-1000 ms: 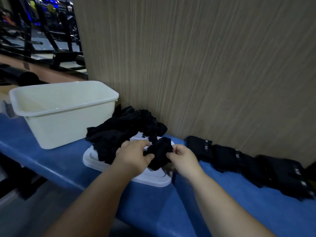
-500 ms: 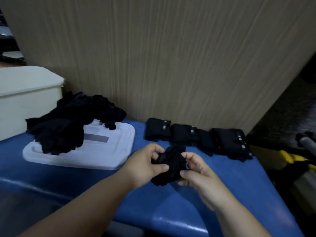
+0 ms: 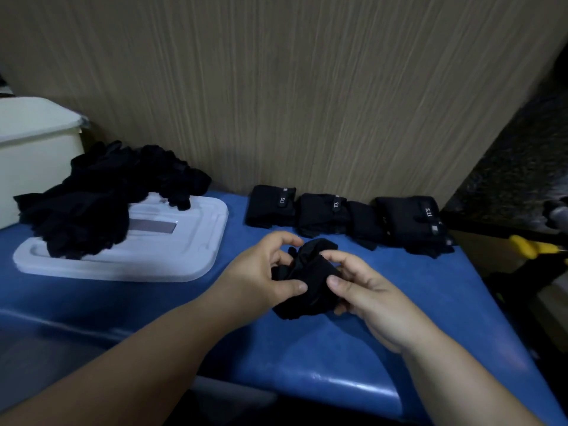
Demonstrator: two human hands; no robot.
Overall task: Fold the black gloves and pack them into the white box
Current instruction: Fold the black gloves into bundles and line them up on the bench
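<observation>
**Two hands on one crumpled glove: the fold can easily come loose**

Both hands hold one black glove [image 3: 310,273] just above the blue table [image 3: 307,358], in front of the person. The left hand [image 3: 261,272] pinches it between thumb and curled fingers. The right hand [image 3: 368,296] grips the other side in the same way, with the thumb pressing on top. The glove is bunched, not flat, so I judge the folding is only starting.

The main risk is that the soft cloth opens again if one pinch gets loose, and the fold becomes uneven beside the neat folded gloves [image 3: 338,215] along the wall.

The white box [image 3: 33,155] stands far to the left, behind the pile of unfolded gloves [image 3: 101,198] on the white lid [image 3: 184,250]. A careless reach across could drag that pile off the lid.
</observation>
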